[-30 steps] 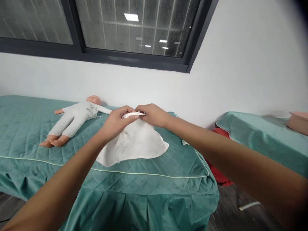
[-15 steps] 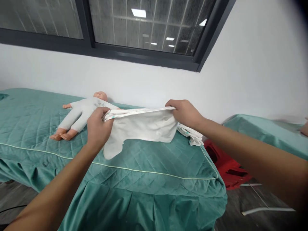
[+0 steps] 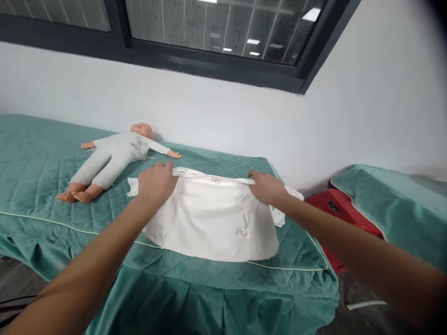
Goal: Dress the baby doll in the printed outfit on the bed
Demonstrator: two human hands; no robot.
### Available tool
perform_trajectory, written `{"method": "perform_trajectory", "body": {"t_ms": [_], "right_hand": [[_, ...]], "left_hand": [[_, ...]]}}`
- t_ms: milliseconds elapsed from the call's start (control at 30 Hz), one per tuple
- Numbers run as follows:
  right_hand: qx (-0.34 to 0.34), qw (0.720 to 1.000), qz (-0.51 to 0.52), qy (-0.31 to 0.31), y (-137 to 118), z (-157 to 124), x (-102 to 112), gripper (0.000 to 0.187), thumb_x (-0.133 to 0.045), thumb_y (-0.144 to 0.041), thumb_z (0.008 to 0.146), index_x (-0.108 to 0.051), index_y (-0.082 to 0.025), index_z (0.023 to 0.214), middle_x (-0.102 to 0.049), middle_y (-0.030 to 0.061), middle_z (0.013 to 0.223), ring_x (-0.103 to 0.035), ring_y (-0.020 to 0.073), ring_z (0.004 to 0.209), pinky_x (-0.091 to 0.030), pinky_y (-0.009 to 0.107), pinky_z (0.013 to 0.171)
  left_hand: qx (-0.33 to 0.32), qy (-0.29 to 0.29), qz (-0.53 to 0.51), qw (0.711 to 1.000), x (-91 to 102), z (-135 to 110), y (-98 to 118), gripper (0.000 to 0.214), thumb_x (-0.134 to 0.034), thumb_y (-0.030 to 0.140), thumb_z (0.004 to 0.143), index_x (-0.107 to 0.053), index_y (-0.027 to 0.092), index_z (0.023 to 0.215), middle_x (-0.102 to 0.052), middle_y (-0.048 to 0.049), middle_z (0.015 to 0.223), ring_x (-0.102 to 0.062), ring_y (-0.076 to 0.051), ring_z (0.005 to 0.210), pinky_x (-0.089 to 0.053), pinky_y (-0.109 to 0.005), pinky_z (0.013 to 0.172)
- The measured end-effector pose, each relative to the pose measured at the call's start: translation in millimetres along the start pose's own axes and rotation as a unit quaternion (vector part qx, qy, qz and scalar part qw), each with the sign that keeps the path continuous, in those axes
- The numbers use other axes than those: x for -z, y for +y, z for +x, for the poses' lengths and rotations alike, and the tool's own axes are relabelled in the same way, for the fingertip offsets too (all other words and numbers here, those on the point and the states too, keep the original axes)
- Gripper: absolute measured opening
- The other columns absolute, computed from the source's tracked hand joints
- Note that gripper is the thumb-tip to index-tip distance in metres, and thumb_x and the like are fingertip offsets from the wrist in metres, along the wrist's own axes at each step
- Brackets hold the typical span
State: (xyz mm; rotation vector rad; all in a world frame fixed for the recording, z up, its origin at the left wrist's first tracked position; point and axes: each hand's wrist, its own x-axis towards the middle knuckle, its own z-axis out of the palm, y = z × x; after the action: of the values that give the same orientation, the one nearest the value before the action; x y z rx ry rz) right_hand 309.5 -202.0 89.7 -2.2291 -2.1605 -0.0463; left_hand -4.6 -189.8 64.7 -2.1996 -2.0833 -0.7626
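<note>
Left fingers (image 3: 168,172) and right fingers (image 3: 257,178) clamp the white garment (image 3: 213,218), its small printed label (image 3: 215,180) unreadable.

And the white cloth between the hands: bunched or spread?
Spread: the white cloth shows a broad panel, its upper edge gripped at separate points by the left hand and right hand.

Window (image 3: 216,28): the glass was dark, and I saw there several bright white lamp reflections (image 3: 311,14).
Wall (image 3: 209,107): it was lit softly, a little greyer toward the right.
Doll (image 3: 120,146): a weak shadow (image 3: 158,137) lay beside its head.
White garment (image 3: 209,214): it looked bright, but its small print was unclear to me.
Right forearm (image 3: 349,237): near the edge it appeared stretched and blurred.
Upper right corner: a black, unsharp shade (image 3: 439,16) covered it.
</note>
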Motion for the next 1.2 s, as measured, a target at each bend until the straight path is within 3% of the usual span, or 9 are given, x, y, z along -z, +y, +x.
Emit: {"method": "perform_trajectory", "body": {"t_ms": [67,167,233,333,467,600,700,867,1200], "right_hand": [[0.024,0.997,-0.070,0.036,-18.4,-1.7,-32.6,0.058,-0.046,-0.008,0.080,-0.049,-0.012,0.137,-0.056,0.0215,0.133,-0.053,0.0370,0.118,-0.044,0.050,0.094],[0.133,0.985,-0.075,0.087,-49.5,-12.8,-77.2,0.062,-0.042,-0.003,0.082,-0.041,-0.006,0.144,-0.040,0.0214,0.150,-0.036,0.0344,0.137,-0.028,0.047,0.112],[0.175,0.981,-0.032,0.074,-66.8,-20.7,-98.6,0.059,-0.039,-0.006,0.086,-0.039,-0.003,0.145,-0.041,0.0204,0.149,-0.035,0.0301,0.138,-0.026,0.042,0.116],[0.120,0.992,0.026,0.031,-82.3,-24.4,-114.2,0.054,-0.038,-0.018,0.092,-0.040,-0.002,0.144,-0.046,0.0209,0.147,-0.039,0.0304,0.137,-0.031,0.043,0.114],[-0.029,0.997,0.074,-0.014,-91.7,-10.2,-114.5,0.058,-0.032,-0.035,0.097,-0.038,-0.005,0.146,-0.038,0.0212,0.153,-0.041,0.0347,0.136,-0.036,0.050,0.109],[-0.096,0.990,0.104,-0.024,-105.9,9.8,-111.9,0.062,-0.033,-0.037,0.095,-0.034,-0.005,0.148,-0.031,0.0231,0.155,-0.037,0.0389,0.138,-0.037,0.055,0.107],[-0.101,0.988,0.114,0.030,-112.1,18.8,-113.8,0.064,-0.036,-0.034,0.093,-0.030,-0.006,0.150,-0.026,0.0233,0.157,-0.037,0.0402,0.137,-0.040,0.055,0.103],[-0.069,0.980,0.145,0.117,-99.0,31.5,-122.8,0.070,-0.033,-0.043,0.096,-0.014,-0.011,0.155,-0.013,0.0198,0.162,-0.031,0.0389,0.141,-0.036,0.052,0.107],[-0.065,0.980,0.174,0.075,-64.0,107.3,-132.2,0.070,-0.031,-0.047,0.097,-0.015,-0.012,0.155,-0.010,0.0192,0.162,-0.022,0.0348,0.147,-0.025,0.052,0.115]], "left_hand": [[-0.035,0.020,0.062,0.997,-30.1,-13.2,12.3,0.027,-0.049,0.028,0.087,-0.064,0.014,0.105,-0.062,-0.0220,0.111,-0.055,-0.040,0.110,-0.044,-0.051,0.088],[-0.121,-0.070,0.037,0.989,-73.7,-38.1,29.8,0.030,-0.037,0.015,0.091,-0.063,0.014,0.106,-0.063,-0.0183,0.112,-0.057,-0.033,0.109,-0.046,-0.046,0.090],[-0.156,-0.111,-0.005,0.981,-97.3,-48.0,35.3,0.033,-0.035,0.015,0.092,-0.063,0.013,0.111,-0.062,-0.0167,0.121,-0.056,-0.029,0.115,-0.045,-0.041,0.096],[-0.152,-0.097,-0.024,0.983,-119.7,-44.0,32.6,0.038,-0.036,0.022,0.094,-0.058,0.008,0.122,-0.052,-0.0183,0.140,-0.044,-0.029,0.133,-0.036,-0.040,0.110],[-0.087,-0.097,-0.023,0.991,-130.2,-19.2,29.9,0.047,-0.039,0.030,0.094,-0.051,0.005,0.131,-0.051,-0.0220,0.141,-0.045,-0.032,0.133,-0.033,-0.045,0.112],[-0.025,-0.103,-0.038,0.994,-132.4,-6.1,42.6,0.059,-0.041,0.037,0.093,-0.039,0.005,0.143,-0.047,-0.0243,0.145,-0.040,-0.036,0.137,-0.032,-0.052,0.111],[-0.010,-0.086,-0.047,0.995,-130.3,-4.8,47.8,0.064,-0.038,0.042,0.095,-0.030,0.012,0.151,-0.037,-0.0213,0.153,-0.032,-0.037,0.142,-0.033,-0.057,0.109],[-0.058,-0.061,-0.045,0.995,-128.4,10.5,42.0,0.064,-0.034,0.041,0.097,-0.020,0.019,0.155,-0.031,-0.0153,0.158,-0.028,-0.036,0.144,-0.036,-0.054,0.109],[-0.068,-0.091,-0.061,0.992,-176.2,85.9,52.0,0.062,-0.028,0.041,0.098,-0.028,0.012,0.153,-0.029,-0.0190,0.158,-0.029,-0.035,0.145,-0.027,-0.052,0.116]]}}
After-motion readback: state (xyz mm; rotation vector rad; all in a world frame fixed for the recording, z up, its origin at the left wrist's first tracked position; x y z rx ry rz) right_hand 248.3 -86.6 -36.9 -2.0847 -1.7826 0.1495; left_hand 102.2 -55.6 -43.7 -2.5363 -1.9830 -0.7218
